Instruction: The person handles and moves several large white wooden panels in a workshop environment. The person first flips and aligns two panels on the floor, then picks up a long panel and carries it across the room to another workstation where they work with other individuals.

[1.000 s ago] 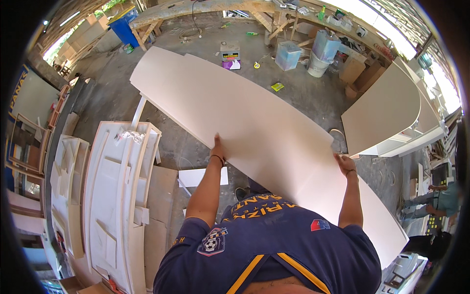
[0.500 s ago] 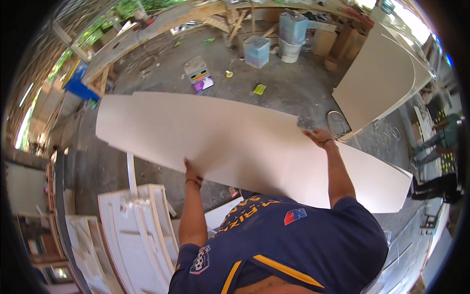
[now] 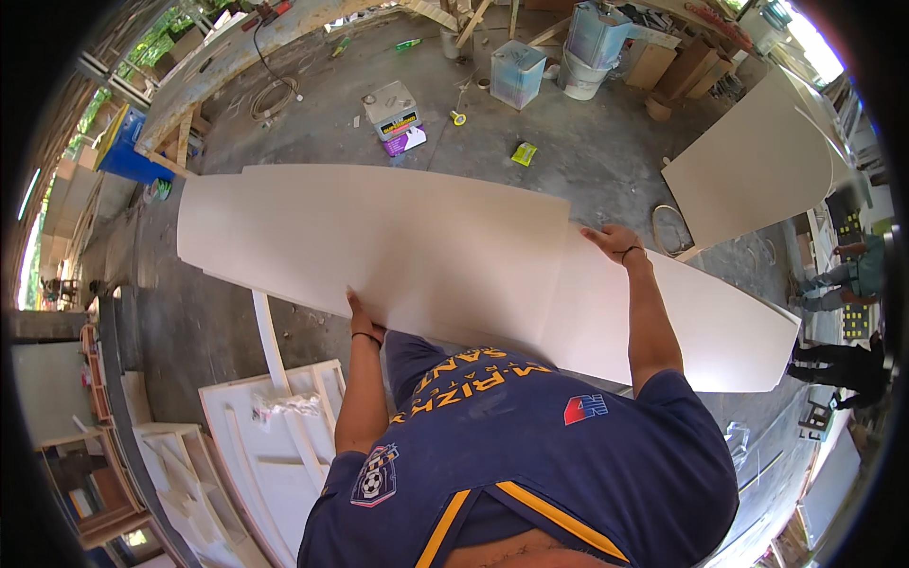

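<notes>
Long pale board sheets stretch across the view in front of my body. The left sheet seems to overlap another sheet that reaches out to the right; a straight edge divides them. My left hand grips the near edge of the left sheet, thumb on top and fingers hidden beneath. On the far edge, where the step between the sheets lies, my right hand is closed around the board, its fingers partly out of sight.
A white framed panel lies at the lower left. On the floor beyond stand a tin, a tape roll and a white bucket. A large board leans at right. Two people are at the far right.
My view has tilted and shifted slightly. Both hands keep their hold, and the sheets now lie a little nearer my body, their dividing edge showing more clearly.
</notes>
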`<state>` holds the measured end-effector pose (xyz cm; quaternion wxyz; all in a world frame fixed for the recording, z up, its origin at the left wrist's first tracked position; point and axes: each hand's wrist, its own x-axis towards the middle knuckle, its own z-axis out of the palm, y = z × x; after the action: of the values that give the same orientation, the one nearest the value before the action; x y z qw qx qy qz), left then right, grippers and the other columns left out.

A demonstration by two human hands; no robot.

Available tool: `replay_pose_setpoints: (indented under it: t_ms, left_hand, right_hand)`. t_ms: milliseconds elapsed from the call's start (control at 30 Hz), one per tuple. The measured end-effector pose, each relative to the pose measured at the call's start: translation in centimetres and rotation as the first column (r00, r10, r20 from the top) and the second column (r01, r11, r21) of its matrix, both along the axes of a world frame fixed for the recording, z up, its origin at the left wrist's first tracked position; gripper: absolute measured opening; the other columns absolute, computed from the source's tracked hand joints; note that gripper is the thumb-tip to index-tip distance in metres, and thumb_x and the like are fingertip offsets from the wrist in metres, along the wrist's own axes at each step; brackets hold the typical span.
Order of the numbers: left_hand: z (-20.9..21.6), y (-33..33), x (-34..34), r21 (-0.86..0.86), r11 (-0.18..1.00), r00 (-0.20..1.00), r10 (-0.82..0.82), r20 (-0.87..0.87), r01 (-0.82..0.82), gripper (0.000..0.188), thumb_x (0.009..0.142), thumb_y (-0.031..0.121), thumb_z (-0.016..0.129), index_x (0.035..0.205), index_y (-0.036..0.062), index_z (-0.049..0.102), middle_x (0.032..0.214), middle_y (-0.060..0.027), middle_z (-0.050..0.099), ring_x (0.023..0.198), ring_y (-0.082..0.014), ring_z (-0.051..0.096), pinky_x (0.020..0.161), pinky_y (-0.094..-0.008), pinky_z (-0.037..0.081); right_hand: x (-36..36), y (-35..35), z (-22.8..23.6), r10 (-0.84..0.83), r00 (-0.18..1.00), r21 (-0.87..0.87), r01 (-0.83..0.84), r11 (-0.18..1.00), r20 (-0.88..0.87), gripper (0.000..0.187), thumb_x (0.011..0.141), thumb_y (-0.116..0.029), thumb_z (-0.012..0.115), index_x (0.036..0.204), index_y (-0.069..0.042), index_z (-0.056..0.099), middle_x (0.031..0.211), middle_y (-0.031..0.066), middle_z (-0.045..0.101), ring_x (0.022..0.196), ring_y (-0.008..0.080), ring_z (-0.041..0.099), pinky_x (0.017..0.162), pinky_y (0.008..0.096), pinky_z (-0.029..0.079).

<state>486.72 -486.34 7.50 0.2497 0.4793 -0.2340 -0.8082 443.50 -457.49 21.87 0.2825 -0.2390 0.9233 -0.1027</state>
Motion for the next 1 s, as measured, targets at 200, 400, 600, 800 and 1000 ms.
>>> replay_pose_setpoints:
  t_ms: [200, 400, 600, 800, 1000]
  left_hand:
    - [-2.9, -9.7, 0.7, 0.021, 0.998, 0.993, -0.054, -0.1, 0.057, 0.08, 0.079, 0.072, 0.028, 0.133, 0.0134, 0.035, 0.132, -0.0037, 0.042, 0.12, -0.0247, 0.04, 0.099, -0.0415, 0.032]
    - [-3.3, -21.9, 6.8, 0.042, 0.991, 0.982, -0.124, -0.145, 0.131, 0.079, 0.078, 0.073, 0.027, 0.132, 0.0165, 0.036, 0.131, -0.003, 0.042, 0.119, -0.0256, 0.04, 0.098, -0.0429, 0.034]
    - [-1.5, -31.3, 8.8, 0.076, 0.996, 0.993, -0.037, -0.112, 0.045, 0.077, 0.078, 0.073, 0.027, 0.129, 0.0176, 0.039, 0.129, -0.002, 0.044, 0.117, -0.0253, 0.042, 0.094, -0.0424, 0.038]
    - [-1.5, -38.8, 8.1, 0.062, 0.998, 1.0, 0.003, -0.008, -0.003, 0.081, 0.076, 0.075, 0.026, 0.133, 0.0184, 0.033, 0.134, -0.0047, 0.038, 0.12, -0.028, 0.037, 0.098, -0.0456, 0.033]
    - [-4.3, -47.6, 6.6, 0.102, 0.994, 0.999, 0.049, 0.019, -0.05, 0.08, 0.075, 0.076, 0.03, 0.131, 0.0192, 0.038, 0.13, -0.0034, 0.044, 0.117, -0.0272, 0.041, 0.095, -0.0449, 0.036]
  right_hand:
    - [-0.5, -8.9, -2.7, 0.13, 0.98, 0.048, -0.124, 0.991, -0.15, 0.079, 0.07, -0.075, 0.041, 0.089, -0.002, 0.065, 0.092, 0.0178, 0.063, 0.093, 0.0335, 0.057, 0.08, 0.0396, 0.042]
    - [6.3, -21.6, -1.0, 0.132, 0.983, 0.089, -0.121, 0.989, -0.13, 0.08, 0.068, -0.077, 0.04, 0.091, -0.004, 0.065, 0.099, 0.0168, 0.061, 0.097, 0.032, 0.056, 0.084, 0.0365, 0.042]
    - [8.1, -32.8, 1.5, 0.096, 0.99, 0.089, -0.087, 0.992, -0.102, 0.079, 0.067, -0.078, 0.041, 0.086, -0.005, 0.064, 0.094, 0.0152, 0.062, 0.095, 0.0306, 0.056, 0.083, 0.0368, 0.042]
    - [6.6, -42.5, 0.4, 0.167, 0.979, 0.088, -0.157, 0.984, -0.118, 0.079, 0.068, -0.078, 0.04, 0.086, -0.005, 0.064, 0.094, 0.0143, 0.062, 0.095, 0.031, 0.057, 0.081, 0.0369, 0.043]
    - [2.0, -54.3, -3.5, 0.258, 0.966, 0.081, -0.255, 0.963, -0.025, 0.082, 0.069, -0.078, 0.037, 0.091, -0.003, 0.064, 0.097, 0.0167, 0.062, 0.096, 0.0327, 0.056, 0.083, 0.038, 0.042]
